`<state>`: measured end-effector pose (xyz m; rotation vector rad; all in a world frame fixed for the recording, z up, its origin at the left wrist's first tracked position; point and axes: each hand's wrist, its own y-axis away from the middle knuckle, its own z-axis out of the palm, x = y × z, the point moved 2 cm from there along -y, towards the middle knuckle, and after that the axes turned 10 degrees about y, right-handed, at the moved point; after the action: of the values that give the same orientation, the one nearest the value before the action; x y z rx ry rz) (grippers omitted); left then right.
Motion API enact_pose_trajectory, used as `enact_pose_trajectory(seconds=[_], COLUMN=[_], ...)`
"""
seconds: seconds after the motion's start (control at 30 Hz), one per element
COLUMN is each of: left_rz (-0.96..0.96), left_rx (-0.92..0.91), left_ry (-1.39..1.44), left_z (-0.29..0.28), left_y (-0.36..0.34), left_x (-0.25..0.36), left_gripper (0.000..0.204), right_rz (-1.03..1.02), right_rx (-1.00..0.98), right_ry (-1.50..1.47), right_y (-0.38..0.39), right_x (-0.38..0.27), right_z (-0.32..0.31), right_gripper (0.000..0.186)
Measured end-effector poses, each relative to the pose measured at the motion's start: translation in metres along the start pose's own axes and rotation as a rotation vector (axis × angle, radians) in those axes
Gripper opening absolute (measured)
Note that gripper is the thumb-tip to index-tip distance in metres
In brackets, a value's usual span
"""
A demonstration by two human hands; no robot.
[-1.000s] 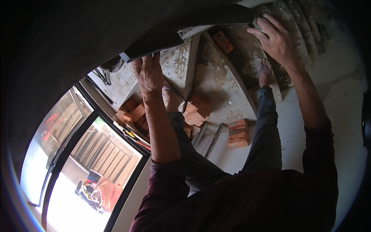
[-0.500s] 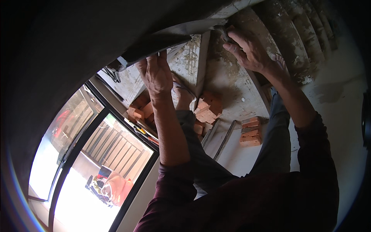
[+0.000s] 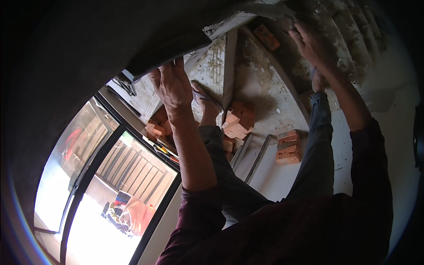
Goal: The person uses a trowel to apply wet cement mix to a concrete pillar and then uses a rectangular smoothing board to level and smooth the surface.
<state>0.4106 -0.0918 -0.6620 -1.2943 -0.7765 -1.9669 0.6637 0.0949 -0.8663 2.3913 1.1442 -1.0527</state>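
Note:
My left hand (image 3: 173,88) is raised, its fingers closed up under the edge of a dark flat board (image 3: 174,55), which looks like a plasterer's hawk. The board hides the fingertips. Farther right and higher, my right hand (image 3: 309,44) is closed round the handle end of a trowel (image 3: 267,9). Its long grey blade points left along the dark grey surface (image 3: 88,39) overhead. Shadow and some blur soften the fingers and handle.
Dirty, plaster-spattered winder steps (image 3: 265,84) lie below, my feet on them. Broken bricks (image 3: 238,119), a brick stack (image 3: 288,148) and a single brick (image 3: 266,37) rest there. Metal bars (image 3: 258,159) lean nearby. A black-framed glass door (image 3: 128,176) stands at left.
My right hand has swung up and to the right with the trowel, uncovering the single brick on a step. My left hand and the board have shifted slightly left.

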Motion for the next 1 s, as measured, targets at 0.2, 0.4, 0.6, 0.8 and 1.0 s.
enact_pose_trajectory(seconds=[0.2,0.4,0.6,0.8,1.0], left_rz=[-0.011,-0.013,0.016,0.216,0.459], left_rx=[0.032,0.026,0.01,0.055,0.134], left_ry=[-0.062,-0.085,-0.111,-0.271,-0.338], left_z=[0.003,0.0,0.012,0.012,0.042], left_y=[0.001,-0.002,-0.01,-0.031,-0.018], left_x=[0.001,0.0,0.007,0.053,0.23], left_gripper=[0.036,0.039,0.043,0.027,0.027], right_rz=[-0.102,-0.231,-0.04,0.153,0.185], right_rx=[0.079,0.121,0.221,0.024,-0.103], right_ry=[0.079,0.084,0.02,-0.016,-0.025], right_y=[0.025,-0.038,-0.014,0.066,0.101], right_x=[-0.041,-0.064,-0.031,-0.015,-0.063], right_z=[-0.037,-0.016,-0.059,-0.136,-0.193], right_gripper=[0.033,0.03,0.032,0.024,0.027])
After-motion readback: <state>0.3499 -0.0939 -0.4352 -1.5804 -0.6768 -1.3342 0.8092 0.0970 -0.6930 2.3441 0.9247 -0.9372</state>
